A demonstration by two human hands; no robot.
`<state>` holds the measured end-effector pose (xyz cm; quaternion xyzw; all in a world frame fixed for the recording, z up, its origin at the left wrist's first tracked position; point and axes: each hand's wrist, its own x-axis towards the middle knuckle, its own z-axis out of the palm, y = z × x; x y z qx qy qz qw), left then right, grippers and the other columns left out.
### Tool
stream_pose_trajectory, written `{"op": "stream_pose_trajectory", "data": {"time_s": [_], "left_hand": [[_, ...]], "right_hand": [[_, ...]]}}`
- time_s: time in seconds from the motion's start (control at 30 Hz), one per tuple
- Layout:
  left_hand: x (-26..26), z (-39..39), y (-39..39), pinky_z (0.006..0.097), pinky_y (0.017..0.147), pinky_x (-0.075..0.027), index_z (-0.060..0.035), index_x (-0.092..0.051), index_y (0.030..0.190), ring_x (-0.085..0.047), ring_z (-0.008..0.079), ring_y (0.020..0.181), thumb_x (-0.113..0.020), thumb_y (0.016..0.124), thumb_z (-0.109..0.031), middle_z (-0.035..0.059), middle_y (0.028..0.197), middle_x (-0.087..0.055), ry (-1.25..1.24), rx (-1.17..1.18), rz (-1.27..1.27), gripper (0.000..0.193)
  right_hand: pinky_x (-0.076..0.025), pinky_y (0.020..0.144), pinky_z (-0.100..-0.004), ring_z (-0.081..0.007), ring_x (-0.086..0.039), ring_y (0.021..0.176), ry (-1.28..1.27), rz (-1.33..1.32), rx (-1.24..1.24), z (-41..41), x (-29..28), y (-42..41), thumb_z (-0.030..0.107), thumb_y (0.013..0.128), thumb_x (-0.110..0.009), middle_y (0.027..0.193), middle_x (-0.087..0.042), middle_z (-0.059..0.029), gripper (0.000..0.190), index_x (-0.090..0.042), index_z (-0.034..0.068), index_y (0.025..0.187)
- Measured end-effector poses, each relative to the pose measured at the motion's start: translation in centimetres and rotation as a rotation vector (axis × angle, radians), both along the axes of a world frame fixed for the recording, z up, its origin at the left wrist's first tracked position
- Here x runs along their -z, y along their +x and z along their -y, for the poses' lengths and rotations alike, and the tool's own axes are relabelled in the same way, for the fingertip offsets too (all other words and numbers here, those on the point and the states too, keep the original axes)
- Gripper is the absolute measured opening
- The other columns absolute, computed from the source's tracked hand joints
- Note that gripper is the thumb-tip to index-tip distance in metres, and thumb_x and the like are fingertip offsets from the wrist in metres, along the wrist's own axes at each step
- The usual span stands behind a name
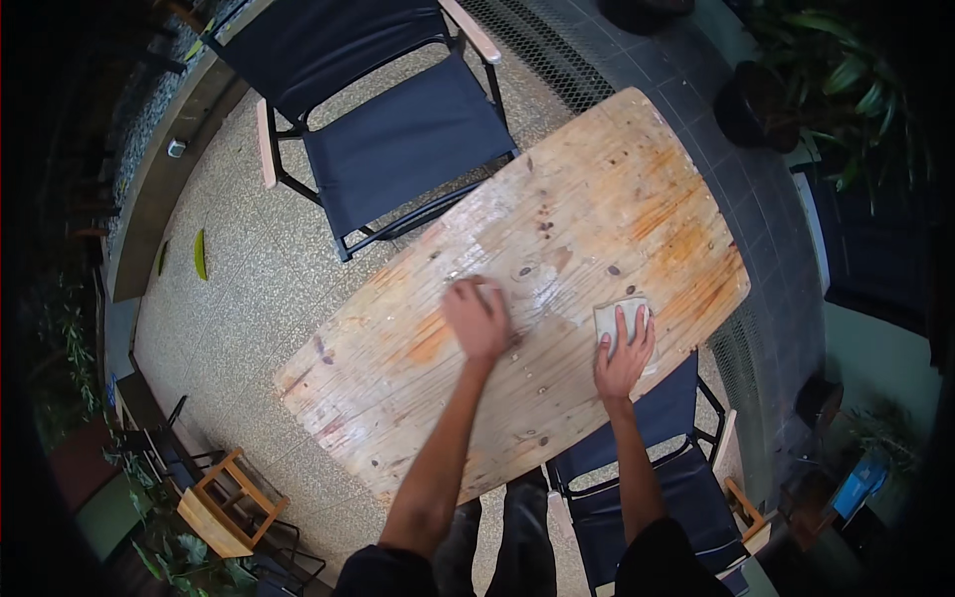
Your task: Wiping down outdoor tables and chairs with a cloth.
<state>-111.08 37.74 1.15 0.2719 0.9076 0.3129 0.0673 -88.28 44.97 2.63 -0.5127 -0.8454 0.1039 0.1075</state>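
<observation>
A worn wooden tabletop (552,395) with knots, orange stains and shiny wet-looking patches spreads out before me. My left hand (477,317) is on it near the middle, fingers curled down and blurred. A pale bit shows by its fingertips, but whether the hand grips something there I cannot tell. Towards the right near edge, my right hand (625,354) presses a folded, pale grey cloth (606,319) flat on the wood. Its fingers lie spread across the cloth, with the thumb along the left side.
A dark folding chair (410,138) with wooden armrests stands at the table's far side. Another such chair (664,507) is close by my right arm. A small wooden stool (224,515) stands lower left. Potted plants (753,104) line the right wall. Leaves (200,255) lie on the speckled floor.
</observation>
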Motion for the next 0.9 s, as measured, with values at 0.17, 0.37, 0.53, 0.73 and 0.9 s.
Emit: {"op": "stream_pose_trajectory", "data": {"time_s": [0.17, 0.37, 0.53, 0.73, 0.9], "left_hand": [[0.4, 2.0, -3.4, 0.0447, 0.081, -0.036, -0.0080, -0.056, 0.092, -0.048, 0.0319, 0.092, -0.058, 0.091, -0.027, 0.0142, 0.097, -0.053, -0.148, -0.049, -0.145, 0.020], [1.1, 2.3, -3.9, 0.0442, 0.080, -0.036, -0.0093, -0.056, 0.089, -0.049, 0.0314, 0.090, -0.058, 0.090, -0.029, 0.0130, 0.096, -0.053, -0.212, -0.061, -0.146, 0.020], [0.5, 3.5, -4.7, 0.0443, 0.079, -0.036, -0.0095, -0.056, 0.088, -0.048, 0.0314, 0.088, -0.057, 0.089, -0.026, 0.0126, 0.094, -0.053, -0.254, -0.058, -0.170, 0.017], [1.0, 3.1, -4.5, 0.0446, 0.078, -0.035, -0.0105, -0.058, 0.089, -0.048, 0.0310, 0.087, -0.057, 0.089, -0.028, 0.0115, 0.093, -0.053, -0.278, -0.051, -0.149, 0.018], [1.3, 2.6, -4.2, 0.0467, 0.079, -0.034, -0.0075, -0.056, 0.091, -0.046, 0.0327, 0.088, -0.057, 0.088, -0.026, 0.0141, 0.095, -0.052, -0.221, -0.034, -0.104, 0.019]], "right_hand": [[-0.021, 0.113, -0.0583, -0.0458, -0.026, 0.140, 0.166, 0.040, 0.506, 0.7, 2.5, -8.5, 0.027, 0.094, -0.052, 0.154, -0.031, -0.0193, 0.053, -0.045, 0.018, 0.145], [-0.021, 0.117, -0.0539, -0.0426, -0.027, 0.142, 0.009, -0.064, -0.405, -2.9, 1.6, -20.3, 0.032, 0.092, -0.054, 0.154, -0.033, -0.0143, 0.055, -0.045, 0.023, 0.145], [-0.023, 0.118, -0.0497, -0.0395, -0.035, 0.136, -0.035, -0.050, -0.836, -16.5, 0.7, -25.3, 0.032, 0.085, -0.059, 0.140, -0.048, -0.0141, 0.051, -0.055, 0.021, 0.134], [-0.033, 0.109, -0.0451, -0.0336, -0.044, 0.123, 0.155, 0.410, -0.584, -35.1, -1.2, -24.4, 0.040, 0.087, -0.054, 0.120, -0.058, -0.0164, 0.043, -0.070, 0.001, 0.097], [-0.038, 0.103, -0.0466, -0.0317, -0.050, 0.120, 0.019, 0.437, -0.457, -38.3, 0.0, -25.1, 0.044, 0.089, -0.052, 0.118, -0.062, -0.0164, 0.048, -0.072, 0.000, 0.098]]}}
